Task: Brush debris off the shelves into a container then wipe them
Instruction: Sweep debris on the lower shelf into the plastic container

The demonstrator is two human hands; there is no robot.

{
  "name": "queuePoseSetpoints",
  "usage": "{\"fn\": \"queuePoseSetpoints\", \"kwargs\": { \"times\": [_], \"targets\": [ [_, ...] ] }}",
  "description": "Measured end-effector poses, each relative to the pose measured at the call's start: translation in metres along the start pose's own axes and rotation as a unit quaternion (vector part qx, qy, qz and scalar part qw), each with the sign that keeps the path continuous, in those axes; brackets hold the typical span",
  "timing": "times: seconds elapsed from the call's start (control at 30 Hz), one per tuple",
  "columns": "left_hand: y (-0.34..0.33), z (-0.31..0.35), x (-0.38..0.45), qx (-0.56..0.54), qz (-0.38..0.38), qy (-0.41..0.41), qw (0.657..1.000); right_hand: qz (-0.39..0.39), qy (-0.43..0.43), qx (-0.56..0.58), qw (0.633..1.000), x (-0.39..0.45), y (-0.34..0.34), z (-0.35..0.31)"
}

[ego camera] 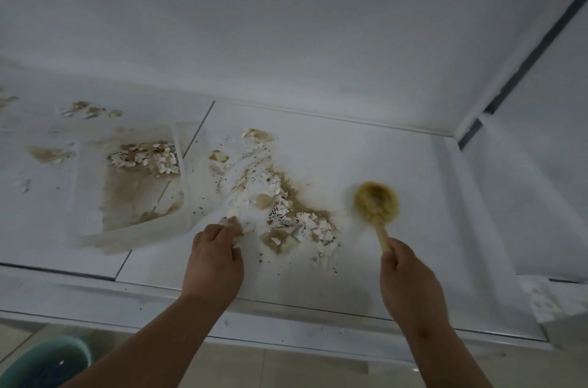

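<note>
Right hand (401, 263) wraps its grip round the wooden brush (377, 203), handle running near to far, head just right of the debris pile (296, 215) on the shelf (381, 149), while the left hand (216, 255) pinches the clear container's (140, 190) near edge, leftward of the pile.

I see the debris pile (296, 222) — torn scraps and brown dust — on the white shelf (366, 171). Just right of the pile, my right hand (404, 270) grips a blurred round brush (377, 201). Just left of it, my left hand (216, 257) pinches a clear plastic container (140, 196) — scraps lie inside.
</note>
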State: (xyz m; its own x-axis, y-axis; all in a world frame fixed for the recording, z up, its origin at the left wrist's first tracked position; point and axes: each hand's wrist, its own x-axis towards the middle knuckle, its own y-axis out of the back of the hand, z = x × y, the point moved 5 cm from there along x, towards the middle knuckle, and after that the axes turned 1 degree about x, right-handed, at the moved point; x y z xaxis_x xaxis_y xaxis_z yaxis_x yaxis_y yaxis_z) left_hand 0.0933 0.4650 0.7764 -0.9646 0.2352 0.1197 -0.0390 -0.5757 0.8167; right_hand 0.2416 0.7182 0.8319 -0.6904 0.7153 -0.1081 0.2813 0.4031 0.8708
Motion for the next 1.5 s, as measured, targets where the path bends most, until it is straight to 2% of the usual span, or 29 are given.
{"fn": "queuePoseSetpoints", "kwargs": {
  "times": [0.17,0.3,0.37,0.43,0.6,0.73,0.83,0.97,1.07,1.17,1.27,1.33,1.43,1.5],
  "targets": [
    [-0.003,0.0,-0.005,-0.005,-0.026,0.003,1.0,-0.035,0.091,0.04,0.994,-0.03,-0.034,-0.037],
    [0.001,0.002,-0.004,-0.025,-0.027,-0.014,0.999,0.029,0.044,0.096,0.994,-0.028,-0.012,-0.024],
    [0.004,0.0,-0.004,-0.036,-0.024,-0.021,0.999,0.059,0.006,0.078,0.995,-0.027,0.0,-0.004],
    [0.004,-0.004,-0.005,-0.038,-0.026,-0.022,0.999,0.059,-0.02,0.048,0.997,-0.031,0.001,0.009],
    [0.004,-0.006,-0.013,-0.057,-0.027,-0.022,0.998,0.01,0.024,0.035,0.999,-0.061,-0.033,-0.016],
    [0.006,-0.006,-0.014,-0.07,-0.034,-0.024,0.997,0.07,0.014,0.091,0.993,-0.069,-0.019,-0.021],
    [0.007,-0.008,-0.016,-0.072,-0.042,-0.024,0.996,0.107,-0.022,0.085,0.99,-0.077,0.001,0.001],
    [0.009,-0.01,-0.026,-0.083,-0.047,-0.022,0.995,0.055,-0.056,0.041,0.996,-0.094,-0.011,0.015],
    [0.01,-0.01,-0.032,-0.096,-0.048,-0.017,0.994,0.023,-0.01,0.022,0.999,-0.108,-0.039,-0.004],
    [0.013,-0.012,-0.033,-0.087,-0.048,-0.018,0.995,0.018,0.033,0.066,0.997,-0.106,-0.05,-0.026],
    [0.017,-0.012,-0.033,-0.082,-0.047,-0.014,0.995,0.045,0.019,0.1,0.994,-0.1,-0.037,-0.021],
    [0.019,-0.014,-0.033,-0.077,-0.044,-0.007,0.996,0.063,-0.005,0.082,0.995,-0.097,-0.025,-0.005],
    [0.02,-0.016,-0.034,-0.069,-0.044,0.007,0.997,0.043,-0.043,0.048,0.997,-0.092,-0.021,0.016],
    [0.023,-0.017,-0.034,-0.062,-0.046,0.009,0.997,0.018,-0.031,0.033,0.999,-0.091,-0.028,0.01]
  ]
}}
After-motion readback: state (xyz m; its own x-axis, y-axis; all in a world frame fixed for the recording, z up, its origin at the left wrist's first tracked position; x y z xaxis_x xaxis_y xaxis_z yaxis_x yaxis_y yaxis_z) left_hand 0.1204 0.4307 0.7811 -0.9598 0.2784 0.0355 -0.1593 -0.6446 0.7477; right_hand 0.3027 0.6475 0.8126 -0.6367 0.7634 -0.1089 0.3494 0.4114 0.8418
